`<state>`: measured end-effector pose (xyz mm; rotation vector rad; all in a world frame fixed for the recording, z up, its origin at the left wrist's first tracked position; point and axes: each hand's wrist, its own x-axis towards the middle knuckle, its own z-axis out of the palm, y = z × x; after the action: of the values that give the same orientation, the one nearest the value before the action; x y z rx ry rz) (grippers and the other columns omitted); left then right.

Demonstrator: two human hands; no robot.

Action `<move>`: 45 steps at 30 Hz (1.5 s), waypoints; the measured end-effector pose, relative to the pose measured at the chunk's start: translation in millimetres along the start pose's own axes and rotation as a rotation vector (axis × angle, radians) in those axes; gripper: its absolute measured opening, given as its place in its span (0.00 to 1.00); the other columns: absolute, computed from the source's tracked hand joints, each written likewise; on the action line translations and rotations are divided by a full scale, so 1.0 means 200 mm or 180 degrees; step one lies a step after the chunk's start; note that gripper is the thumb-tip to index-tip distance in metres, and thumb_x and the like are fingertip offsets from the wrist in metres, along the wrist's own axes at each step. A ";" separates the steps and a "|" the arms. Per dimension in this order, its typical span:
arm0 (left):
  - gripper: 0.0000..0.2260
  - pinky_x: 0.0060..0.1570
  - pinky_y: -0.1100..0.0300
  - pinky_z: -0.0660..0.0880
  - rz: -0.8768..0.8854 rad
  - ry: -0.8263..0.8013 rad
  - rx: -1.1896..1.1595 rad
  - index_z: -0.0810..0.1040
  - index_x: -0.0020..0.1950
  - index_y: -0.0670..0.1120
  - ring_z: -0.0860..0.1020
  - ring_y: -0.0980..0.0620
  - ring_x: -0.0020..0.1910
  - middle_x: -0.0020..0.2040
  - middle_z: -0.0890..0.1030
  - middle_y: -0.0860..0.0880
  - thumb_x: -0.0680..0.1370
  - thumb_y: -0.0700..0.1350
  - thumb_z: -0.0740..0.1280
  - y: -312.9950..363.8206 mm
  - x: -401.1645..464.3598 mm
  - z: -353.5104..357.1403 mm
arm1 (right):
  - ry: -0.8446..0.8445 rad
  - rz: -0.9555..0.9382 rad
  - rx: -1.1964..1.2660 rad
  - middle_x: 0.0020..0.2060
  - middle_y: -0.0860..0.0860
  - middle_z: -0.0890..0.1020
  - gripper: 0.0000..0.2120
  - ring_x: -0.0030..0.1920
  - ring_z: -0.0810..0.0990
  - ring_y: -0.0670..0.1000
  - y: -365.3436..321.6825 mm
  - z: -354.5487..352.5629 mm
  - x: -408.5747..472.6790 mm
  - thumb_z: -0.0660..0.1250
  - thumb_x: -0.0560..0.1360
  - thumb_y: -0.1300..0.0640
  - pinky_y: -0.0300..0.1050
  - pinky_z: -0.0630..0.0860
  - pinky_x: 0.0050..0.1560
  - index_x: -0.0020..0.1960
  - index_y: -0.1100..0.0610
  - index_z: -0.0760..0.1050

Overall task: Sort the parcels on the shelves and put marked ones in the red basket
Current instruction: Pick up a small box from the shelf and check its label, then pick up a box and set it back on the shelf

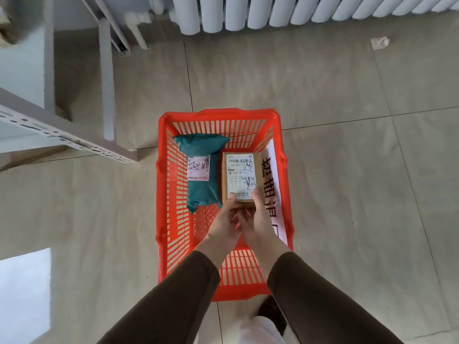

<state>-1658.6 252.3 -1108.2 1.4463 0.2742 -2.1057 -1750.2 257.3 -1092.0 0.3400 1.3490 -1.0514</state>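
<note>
Red slotted plastic basket (162,170) on the tiled floor, frame centre. Small brown cardboard box with marked white label (241,177) inside, right of centre. Left hand (223,225) and right hand (258,219) both grip its 6 o'clock end, thumbs on top, fingers curled beneath and mostly hidden. Teal plastic mailer bag (202,170) lies touching at 9 o'clock. White handwritten sign (272,184) at 3 o'clock, partly covered. Grey metal shelf frame (62,135) at 10 o'clock; white radiator (298,13) at 12, cut off.

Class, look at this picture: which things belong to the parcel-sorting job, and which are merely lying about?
Belong to the job: red basket; teal bagged parcel; cardboard box parcel, held by left hand and right hand; white sign in the basket; shelf frame.

Lying about: crumpled paper; radiator.
</note>
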 end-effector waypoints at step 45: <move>0.19 0.62 0.53 0.74 0.1953 -0.0403 0.0639 0.73 0.74 0.47 0.77 0.47 0.68 0.71 0.78 0.46 0.85 0.52 0.63 1.06 -2.75 0.66 | -0.1328 -0.0911 -0.1552 0.58 0.53 0.86 0.14 0.50 0.85 0.52 -0.90 1.30 -2.57 0.70 0.81 0.51 0.46 0.80 0.46 0.63 0.57 0.80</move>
<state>-1503.8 200.5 -525.8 1.2839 -0.3964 -1.7318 -1661.3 183.6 -499.4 -0.4258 1.2398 -0.9206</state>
